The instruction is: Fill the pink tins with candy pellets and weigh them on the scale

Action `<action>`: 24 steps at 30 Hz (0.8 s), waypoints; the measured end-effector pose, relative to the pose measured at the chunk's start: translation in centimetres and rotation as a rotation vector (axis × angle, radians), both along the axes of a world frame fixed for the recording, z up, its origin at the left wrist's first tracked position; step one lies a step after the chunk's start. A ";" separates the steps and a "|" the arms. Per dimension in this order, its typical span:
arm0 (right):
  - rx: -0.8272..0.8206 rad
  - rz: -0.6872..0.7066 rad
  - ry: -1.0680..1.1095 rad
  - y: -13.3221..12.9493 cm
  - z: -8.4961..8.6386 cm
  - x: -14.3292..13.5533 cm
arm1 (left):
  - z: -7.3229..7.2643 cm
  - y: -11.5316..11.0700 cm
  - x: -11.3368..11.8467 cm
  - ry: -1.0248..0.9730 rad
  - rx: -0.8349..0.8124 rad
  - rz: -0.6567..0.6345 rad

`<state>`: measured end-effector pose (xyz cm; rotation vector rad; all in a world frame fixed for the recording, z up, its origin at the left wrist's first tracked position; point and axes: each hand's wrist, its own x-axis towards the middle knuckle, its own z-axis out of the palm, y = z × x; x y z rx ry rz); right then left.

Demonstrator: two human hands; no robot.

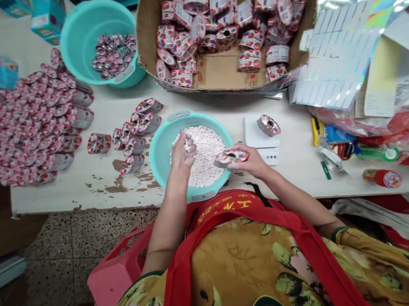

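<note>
Over the left part of a teal basin [156, 159] of small white pellets [207, 155], my left hand [184, 150] is cupped with some pellets in it. At the basin's right rim my right hand [249, 160] grips a red-and-white printed tin [232, 156], its dark opening facing up. One similar tin [269, 125] rests on a small white scale [259, 135] just beyond my right hand. Several more tins [134, 145] stand in a loose group left of the basin.
A large pile of tins [33, 125] covers the table's left. Behind are a teal basin of small round pieces [94, 19] and a cardboard box [230, 72] of tins. Plastic bags, papers [333, 56] and a small jar [382, 178] lie at right.
</note>
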<state>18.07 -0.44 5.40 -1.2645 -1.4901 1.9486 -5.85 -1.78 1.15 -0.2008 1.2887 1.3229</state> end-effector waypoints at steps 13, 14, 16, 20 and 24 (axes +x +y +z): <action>0.179 -0.475 -0.271 0.0 1.7 9.6 | -1.4 1.4 3.2 0.127 -0.024 -0.040; 0.200 -0.416 -0.273 -0.1 1.6 8.0 | -0.1 1.6 3.6 0.045 -0.003 -0.047; 0.249 -0.296 -0.279 -0.1 1.3 4.7 | 2.8 2.0 5.0 -0.053 0.057 -0.079; 0.338 -0.152 -0.288 0.0 0.4 -0.2 | 6.9 2.7 9.5 0.025 0.239 -0.057; 0.372 -0.137 -0.323 0.4 0.0 -1.1 | 7.2 3.1 12.1 0.182 0.303 -0.050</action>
